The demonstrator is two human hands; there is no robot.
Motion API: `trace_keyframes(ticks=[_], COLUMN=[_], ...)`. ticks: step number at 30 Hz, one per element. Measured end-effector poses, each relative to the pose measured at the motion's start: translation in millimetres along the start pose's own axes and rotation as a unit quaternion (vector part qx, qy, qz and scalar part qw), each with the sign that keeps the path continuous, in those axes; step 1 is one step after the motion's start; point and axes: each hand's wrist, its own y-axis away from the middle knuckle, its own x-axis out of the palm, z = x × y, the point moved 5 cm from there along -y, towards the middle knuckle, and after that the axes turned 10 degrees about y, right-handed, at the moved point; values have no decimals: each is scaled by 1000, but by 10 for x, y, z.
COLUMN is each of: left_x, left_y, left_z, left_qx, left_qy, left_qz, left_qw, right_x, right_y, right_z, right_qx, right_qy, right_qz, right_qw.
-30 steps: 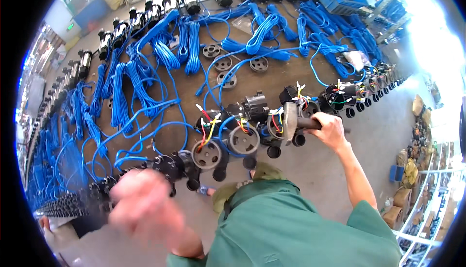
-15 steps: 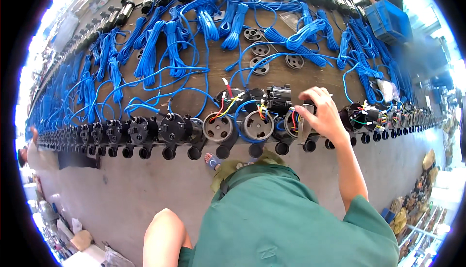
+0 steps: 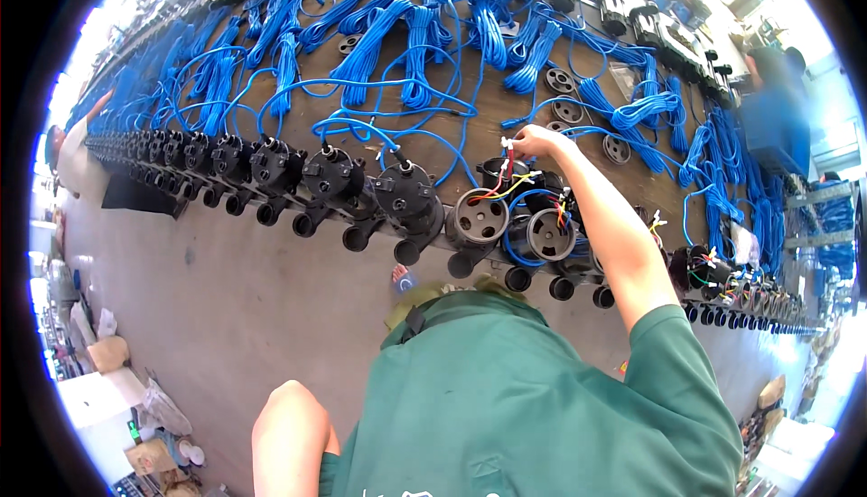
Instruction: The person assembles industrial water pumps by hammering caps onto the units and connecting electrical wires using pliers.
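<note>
My right hand (image 3: 536,141) reaches over the row of pump housings, its fingertips pinched at a white connector (image 3: 507,144) on the end of a red wire. The wire rises from an open black pump housing (image 3: 481,217) that has a grey slotted face; yellow and white wires come out of it too. Just right of it is a similar open housing (image 3: 550,235) with coloured wires and a loop of blue cable (image 3: 513,246). Left of it stands a closed black pump (image 3: 406,192) with a cable plugged into its cap. My left hand is out of sight; only the bent left arm (image 3: 293,425) shows.
Blue cable bundles (image 3: 418,54) cover the brown table (image 3: 388,140). Grey slotted discs (image 3: 617,148) lie among them. Pumps line the near and far edges. One person (image 3: 81,158) stands at the far left; another at the right is beside a blue crate (image 3: 775,131), blurred.
My right hand has moved left from a housing further along the row to the red wire's connector, its fingers closing. The view has turned, so the row slants down to the right.
</note>
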Motion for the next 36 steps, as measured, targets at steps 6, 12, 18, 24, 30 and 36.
trace_keyframes(ticks=[6,12,18,24,30,36], left_x=[-2373,-2869,-1975,-2148,-2287,-1867], left_y=[1492,2048,1203,1440,1629,1541], left_z=[1142,1471,1995,2516,2453,2437], left_qx=[-434,-550,-439,-583,-576,-386], left_qy=[-526,-410,-434,-402,-382,-511], left_qz=[228,182,186,321,282,475], left_qw=[695,704,764,630,666,603], right_x=[401,1,-786,-481,-164,-444], right_y=[9,394,2099,2740,2116,1859], right_z=[413,587,1122,1379,594,670], right_qx=[-11,-87,-192,-260,-43,-19], right_qy=[56,12,-36,-7,-446,-406], right_qz=[103,-118,-574,-592,-300,-55], right_qw=[993,989,795,762,842,912])
